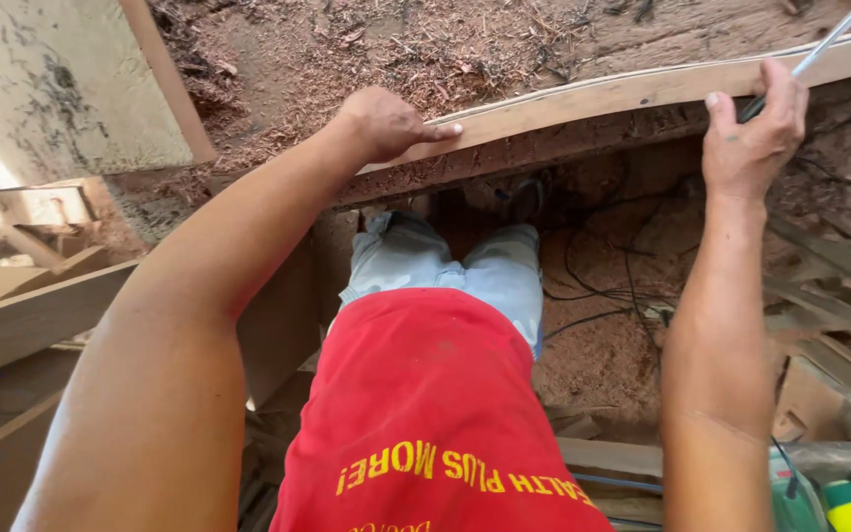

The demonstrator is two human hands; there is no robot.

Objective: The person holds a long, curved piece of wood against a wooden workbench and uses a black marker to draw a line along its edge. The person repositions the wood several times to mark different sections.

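While sawdust lies rough and reddish over the ground (366,49), a long pale plank (632,91) runs flat from centre to far right, its top smooth and its near edge straight. The left hand (386,123) presses on it, fingers flat and holding nothing. The right hand (752,133) is curled around a thin metal rod (819,47) over the plank. Black cables (603,286) clutter the floor below.

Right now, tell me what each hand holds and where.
Right hand grips a thin metal rod at its lower end. Left hand holds nothing; it presses flat on the wooden plank.
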